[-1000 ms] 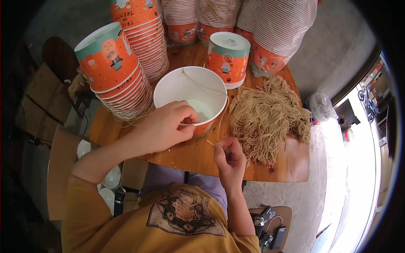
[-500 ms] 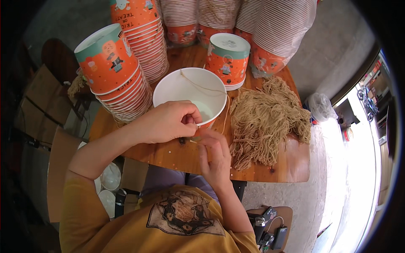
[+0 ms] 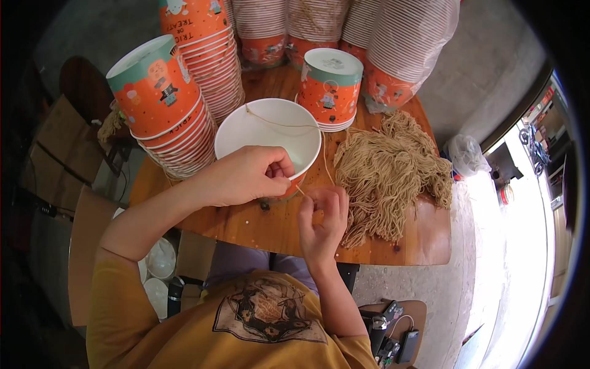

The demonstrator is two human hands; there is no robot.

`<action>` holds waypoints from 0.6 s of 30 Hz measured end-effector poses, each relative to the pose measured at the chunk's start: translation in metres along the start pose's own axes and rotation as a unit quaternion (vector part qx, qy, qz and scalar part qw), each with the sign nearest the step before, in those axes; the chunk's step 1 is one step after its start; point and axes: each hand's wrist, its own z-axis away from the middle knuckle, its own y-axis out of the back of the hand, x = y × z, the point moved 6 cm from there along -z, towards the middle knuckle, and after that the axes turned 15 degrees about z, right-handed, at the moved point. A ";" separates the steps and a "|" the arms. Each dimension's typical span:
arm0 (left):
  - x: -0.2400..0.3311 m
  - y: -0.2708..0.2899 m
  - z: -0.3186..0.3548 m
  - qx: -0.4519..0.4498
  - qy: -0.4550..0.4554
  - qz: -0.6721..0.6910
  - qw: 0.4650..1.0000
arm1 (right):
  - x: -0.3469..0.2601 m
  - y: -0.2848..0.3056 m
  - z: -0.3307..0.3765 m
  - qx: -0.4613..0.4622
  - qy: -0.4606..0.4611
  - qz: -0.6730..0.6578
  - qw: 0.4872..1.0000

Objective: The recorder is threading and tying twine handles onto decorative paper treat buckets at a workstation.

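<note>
A white-lined paper bucket (image 3: 239, 132) stands mouth up on the wooden table in front of me. My left hand (image 3: 252, 177) pinches its near rim, with the fingertips partly inside. A thin tan cord (image 3: 328, 167) runs across the bucket's mouth and down outside its right side. My right hand (image 3: 324, 224) is closed in a pinch on the cord's end, just right of and below the bucket. A short length of cord shows between the two hands. What the left fingertips do at the rim is partly hidden.
A heap of tan cords (image 3: 393, 178) lies on the table (image 3: 424, 240) at the right. Upside-down orange buckets are stacked at the left (image 3: 150, 92), with a short stack (image 3: 330, 92) behind. Plastic-wrapped stacks (image 3: 405, 49) line the back. A phone (image 3: 408, 345) rests on a lower surface.
My right hand has moved right, away from the rim, drawing the cord with it. The bucket has shifted slightly left. The left hand keeps its pinch at the rim.
</note>
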 end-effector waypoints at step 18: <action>0.001 0.001 -0.001 -0.009 0.010 0.028 1.000 | 0.001 -0.007 0.002 -0.010 -0.029 -0.028 0.999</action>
